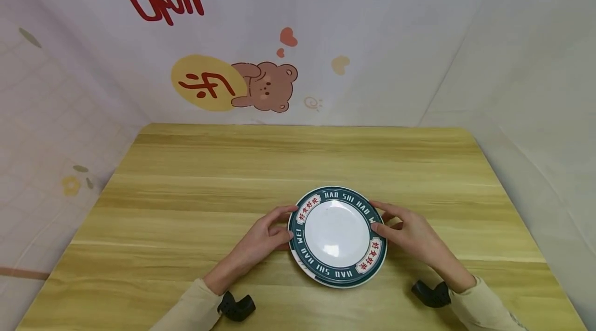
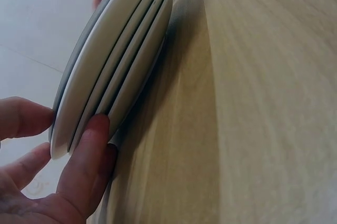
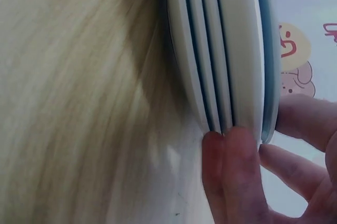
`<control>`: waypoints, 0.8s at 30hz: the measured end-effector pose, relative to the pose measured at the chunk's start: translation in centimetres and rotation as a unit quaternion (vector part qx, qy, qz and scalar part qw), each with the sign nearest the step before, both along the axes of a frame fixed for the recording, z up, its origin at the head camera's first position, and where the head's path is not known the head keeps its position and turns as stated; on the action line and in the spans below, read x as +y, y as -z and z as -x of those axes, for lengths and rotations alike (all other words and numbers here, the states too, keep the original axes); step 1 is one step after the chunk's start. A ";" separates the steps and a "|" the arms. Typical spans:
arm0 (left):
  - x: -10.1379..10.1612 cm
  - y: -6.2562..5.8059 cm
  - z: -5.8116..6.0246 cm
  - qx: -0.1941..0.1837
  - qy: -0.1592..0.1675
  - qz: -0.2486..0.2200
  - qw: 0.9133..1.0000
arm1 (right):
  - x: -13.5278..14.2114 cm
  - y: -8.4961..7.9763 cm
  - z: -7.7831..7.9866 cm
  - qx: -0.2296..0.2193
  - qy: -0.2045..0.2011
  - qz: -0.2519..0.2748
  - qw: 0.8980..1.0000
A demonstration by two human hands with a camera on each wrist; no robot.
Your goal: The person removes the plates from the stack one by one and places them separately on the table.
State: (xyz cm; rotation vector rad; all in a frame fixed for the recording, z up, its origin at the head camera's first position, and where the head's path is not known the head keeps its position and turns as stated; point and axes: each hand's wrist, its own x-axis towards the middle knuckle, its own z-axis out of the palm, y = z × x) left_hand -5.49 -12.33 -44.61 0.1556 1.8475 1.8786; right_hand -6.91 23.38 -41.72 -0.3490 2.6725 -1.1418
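Observation:
A round white plate (image 1: 336,235) with a dark green lettered rim tops a stack of several plates, low over the table. From the side, the stack (image 2: 124,50) shows pale edges with dark gaps between them. My left hand (image 1: 258,240) holds its left side, with the thumb at the top plate's rim and other fingertips (image 2: 97,129) against the lower edges. Opposite it, my right hand (image 1: 412,235) grips the right side, thumb over the top rim and fingers (image 3: 239,153) along the plate edges. The top plate sits slightly off-centre on those beneath.
The wood-grain table (image 1: 209,176) spreads around the stack. White cloth (image 1: 382,36) with a printed bear and red characters hangs behind it, and pale cloth hangs at both sides. A black curved piece (image 1: 236,306) is at the left wrist; a similar one (image 1: 430,294) is at the right.

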 end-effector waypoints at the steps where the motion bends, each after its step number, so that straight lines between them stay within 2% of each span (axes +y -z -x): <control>1: 0.0 0.0 -0.1 0.000 0.002 0.000 1.000 | -0.1 -0.1 0.0 -0.001 0.002 -0.001 1.000; 8: -0.1 0.0 -0.2 0.030 0.009 0.022 0.999 | -0.5 -0.3 -0.1 0.004 0.011 -0.007 1.000; 14: 0.1 0.0 0.0 0.058 0.021 0.053 0.997 | -0.4 -0.4 -0.3 -0.008 0.038 -0.018 0.999; 18: 0.1 -0.1 0.1 0.063 0.016 0.064 0.996 | -0.3 -0.7 -0.3 0.000 0.055 -0.026 0.998; 24: 0.3 -0.3 0.0 0.057 0.008 0.067 0.996 | -0.2 -0.9 -0.2 -0.003 0.055 -0.024 0.998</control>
